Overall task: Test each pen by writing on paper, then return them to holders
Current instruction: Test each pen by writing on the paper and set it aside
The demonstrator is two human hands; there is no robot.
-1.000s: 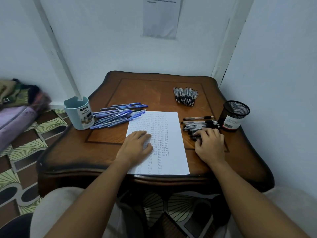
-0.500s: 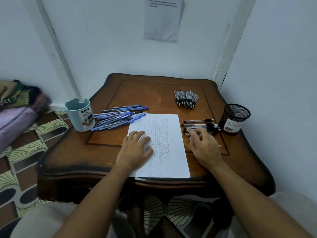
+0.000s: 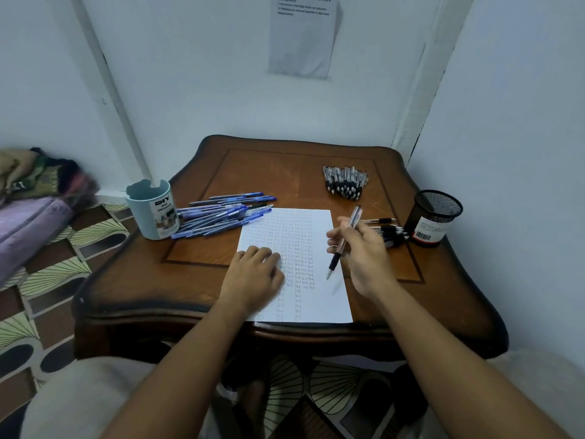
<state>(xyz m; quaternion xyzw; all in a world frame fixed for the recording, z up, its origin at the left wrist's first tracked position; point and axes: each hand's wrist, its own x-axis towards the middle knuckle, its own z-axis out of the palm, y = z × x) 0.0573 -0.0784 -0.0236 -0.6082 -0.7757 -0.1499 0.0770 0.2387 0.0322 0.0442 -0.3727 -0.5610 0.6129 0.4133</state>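
Note:
A white paper covered with rows of small handwriting lies on the wooden table. My left hand rests flat on the sheet's left side. My right hand holds a black pen above the paper's right edge, tip pointing down, just off the sheet. Several black pens lie right of the paper, beside a black mesh holder. Another bunch of black pens lies at the back. Blue pens are heaped next to a light-blue holder.
Walls close in behind and to the right of the table. A printed sheet hangs on the back wall. Folded fabric lies on the patterned floor at the left. My knees sit under the table's front edge.
My right hand picked one black pen out of the pile on the right and lifted it over the paper's right edge. My left hand stayed on the sheet.

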